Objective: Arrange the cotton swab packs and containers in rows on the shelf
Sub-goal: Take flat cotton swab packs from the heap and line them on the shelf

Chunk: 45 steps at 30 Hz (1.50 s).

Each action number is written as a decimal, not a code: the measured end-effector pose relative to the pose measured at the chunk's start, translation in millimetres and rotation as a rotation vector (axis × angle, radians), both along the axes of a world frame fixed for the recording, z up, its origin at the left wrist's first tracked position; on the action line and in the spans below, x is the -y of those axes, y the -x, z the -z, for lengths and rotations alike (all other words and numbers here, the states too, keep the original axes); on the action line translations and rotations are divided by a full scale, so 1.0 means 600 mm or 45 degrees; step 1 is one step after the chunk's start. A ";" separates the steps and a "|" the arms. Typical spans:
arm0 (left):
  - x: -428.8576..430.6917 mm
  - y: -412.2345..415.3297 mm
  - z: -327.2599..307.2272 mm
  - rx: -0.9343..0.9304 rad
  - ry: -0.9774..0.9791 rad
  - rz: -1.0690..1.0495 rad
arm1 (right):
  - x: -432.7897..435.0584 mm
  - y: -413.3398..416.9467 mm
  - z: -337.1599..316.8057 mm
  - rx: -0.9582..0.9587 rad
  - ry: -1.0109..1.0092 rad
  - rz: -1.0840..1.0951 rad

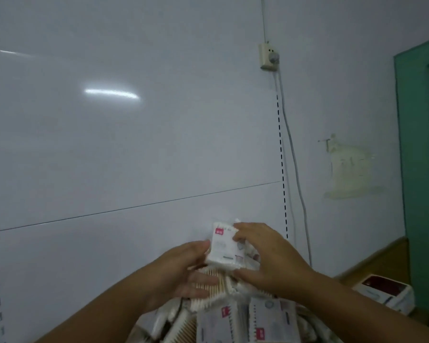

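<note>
- Low centre of the head view, in front of the white back panel point(134, 144): 2 hands on cotton swab packs, just above a loose pile of packs point(245, 320) at the bottom edge.
- Left hand point(181, 268): fingers curled along a flat pack point(209, 284), the one with wooden sticks showing through. The thumb is up against the left edge of an upright pack point(223, 246).
- Right hand point(268, 258): pinching the upright pack, fingers over its top right corner, thumb at its lower right edge. More packs seem tucked under the palm; I can't tell how many.
- Whether the flat pack is lifted clear of the pile or resting on it, I can't tell.
- Step, my read: pulling a handful out of the pile and squaring it up. Placing not yet begun.
- Shelf board is out of frame; I only see the panel and its slotted upright point(281, 169). No row visible, so I'd call progress early.
- Next move calls for: edges aligned and labels facing 1 way, then carry the handful to the shelf and stand it against the panel as the start of a row.
- Watch: the film wrap looks slick and soft, so I'd expect a loosely held stack to fan out. Both hands should keep squeezing inward during the carry.
- Off to the right: a white and red box point(386, 290), a wall socket point(269, 56) and a green door point(421, 169). None of them matter here.
</note>
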<state>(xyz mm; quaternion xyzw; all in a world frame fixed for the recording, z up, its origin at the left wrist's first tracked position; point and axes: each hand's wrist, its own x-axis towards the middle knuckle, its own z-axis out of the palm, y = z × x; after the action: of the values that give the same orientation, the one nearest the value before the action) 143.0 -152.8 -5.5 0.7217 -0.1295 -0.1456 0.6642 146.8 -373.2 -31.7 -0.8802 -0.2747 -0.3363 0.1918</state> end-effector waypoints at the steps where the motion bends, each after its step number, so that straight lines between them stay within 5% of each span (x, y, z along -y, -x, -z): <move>1: -0.006 -0.002 0.000 -0.035 0.044 0.024 | -0.018 -0.005 -0.005 0.061 0.159 -0.040; 4: -0.031 -0.011 0.007 0.001 0.066 -0.096 | -0.053 -0.023 -0.012 0.172 0.398 -0.182; 6: -0.057 -0.019 0.011 0.000 0.098 -0.229 | -0.058 -0.043 -0.025 0.060 0.124 -0.110; 8: -0.087 -0.025 0.013 -0.025 0.165 -0.328 | -0.050 -0.077 -0.043 -0.101 -0.163 0.193; 11: -0.127 -0.031 0.017 -0.046 0.224 -0.377 | -0.047 -0.126 -0.064 -0.533 -0.084 0.694; 13: -0.149 -0.031 0.019 -0.014 0.218 -0.383 | -0.052 -0.149 -0.061 -0.533 -0.084 0.782; 17: -0.179 -0.029 0.019 0.069 0.285 -0.384 | -0.060 -0.167 -0.059 -0.300 -0.251 0.726; 26: -0.196 -0.030 0.004 0.030 0.549 -0.185 | -0.075 -0.118 -0.109 -0.265 -1.119 0.078; 30: -0.178 -0.023 0.008 -0.023 0.666 -0.070 | -0.150 -0.063 -0.107 -0.641 -0.789 -0.381; 34: -0.177 -0.011 0.036 -0.080 0.631 -0.095 | -0.201 -0.053 -0.083 -0.662 -0.690 -0.537; 36: -0.195 -0.009 0.042 -0.060 0.653 -0.171 | -0.192 -0.071 -0.080 -0.566 -0.490 -0.341; 40: -0.236 -0.004 0.043 -0.003 0.747 -0.301 | -0.158 -0.116 -0.057 -0.472 0.451 0.369; 45: -0.257 0.020 0.046 0.005 0.758 -0.392 | -0.162 -0.134 -0.047 -0.613 0.475 0.285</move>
<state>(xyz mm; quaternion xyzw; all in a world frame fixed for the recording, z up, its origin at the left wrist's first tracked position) 131.0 1.4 -32.9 0.5075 -0.0572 0.0021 0.8598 227.4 -276.1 -3.7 -0.9791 -0.1798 -0.0814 0.0484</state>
